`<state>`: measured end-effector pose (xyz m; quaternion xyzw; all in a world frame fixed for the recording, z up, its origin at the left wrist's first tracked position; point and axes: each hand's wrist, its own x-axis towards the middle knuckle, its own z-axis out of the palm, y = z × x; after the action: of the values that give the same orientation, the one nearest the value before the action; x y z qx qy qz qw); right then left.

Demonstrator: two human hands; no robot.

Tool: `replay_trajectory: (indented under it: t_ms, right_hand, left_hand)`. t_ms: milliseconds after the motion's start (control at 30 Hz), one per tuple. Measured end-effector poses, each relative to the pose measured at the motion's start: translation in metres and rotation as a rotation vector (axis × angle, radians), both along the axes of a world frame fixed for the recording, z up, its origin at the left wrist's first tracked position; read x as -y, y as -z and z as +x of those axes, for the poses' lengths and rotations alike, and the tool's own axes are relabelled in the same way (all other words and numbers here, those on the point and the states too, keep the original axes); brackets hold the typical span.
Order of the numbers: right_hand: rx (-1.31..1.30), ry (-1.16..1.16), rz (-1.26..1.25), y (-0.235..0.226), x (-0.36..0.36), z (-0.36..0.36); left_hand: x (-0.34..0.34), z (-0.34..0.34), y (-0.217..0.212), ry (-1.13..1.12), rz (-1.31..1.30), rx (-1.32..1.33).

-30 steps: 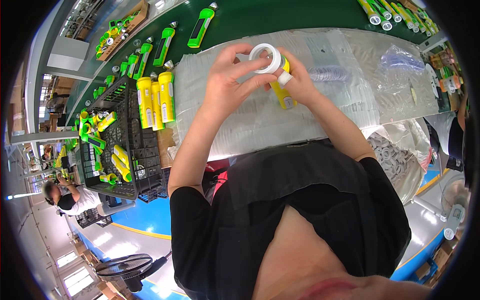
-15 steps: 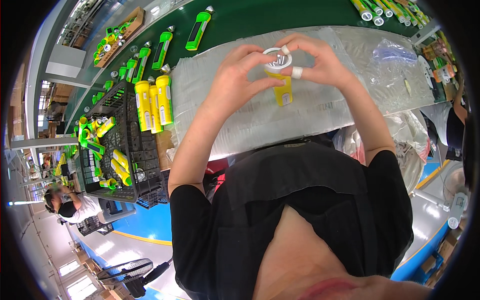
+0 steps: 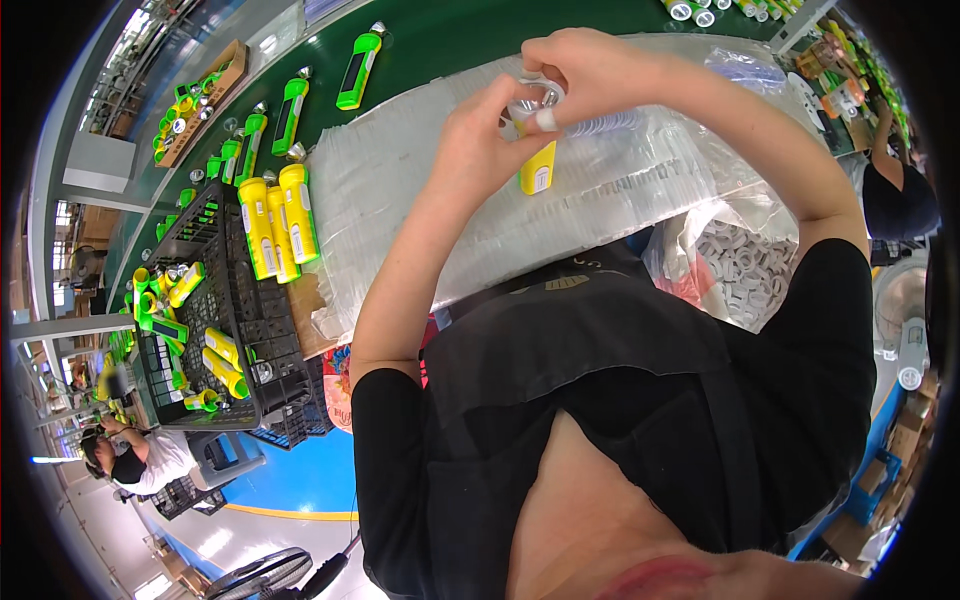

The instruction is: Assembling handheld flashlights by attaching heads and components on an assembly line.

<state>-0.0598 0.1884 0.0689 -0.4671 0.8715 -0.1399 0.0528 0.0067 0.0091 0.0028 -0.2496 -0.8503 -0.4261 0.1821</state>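
Note:
A yellow flashlight (image 3: 538, 172) stands over the plastic-covered work surface, its wide head toward me with a white ring (image 3: 552, 88) around the shiny reflector. My left hand (image 3: 483, 138) is closed around the left side of the head, thumb and index finger against the rim. From the far right, my right hand (image 3: 592, 75) curls its fingers and thumb onto the ring; white tape wraps some of its fingertips. Just right of the flashlight lies a row of clear discs (image 3: 605, 123), partly covered by my right hand.
Several yellow-green flashlights (image 3: 278, 225) stand at the left beside a black crate (image 3: 262, 330) of more. Others lie on the green belt (image 3: 430, 50). A bag of white rings (image 3: 745, 270) is near my right elbow. Another person (image 3: 900, 195) is at far right.
My right hand has shifted over the far side of the ring, its elbow swinging outward. The view has turned, showing the bag of white rings and the clear discs.

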Motion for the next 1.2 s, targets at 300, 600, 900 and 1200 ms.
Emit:
replay_trajectory:
  t_ms: [300,600,900,1200]
  right_hand:
    - [-0.122,0.332,0.023,0.000,0.001,0.018]
    - [-0.196,0.299,-0.004,0.012,-0.005,0.010]
    - [0.012,0.179,0.032,-0.015,0.001,0.020]
    - [0.039,0.453,-0.144,0.027,0.002,0.001]
  left_hand:
    - [-0.003,-0.006,0.003,-0.006,0.026,0.079]
    - [-0.012,-0.008,0.006,0.034,0.004,-0.103]
    - [-0.014,-0.003,0.005,0.025,0.048,-0.074]
    - [0.001,-0.014,0.014,-0.010,0.085,-0.031]
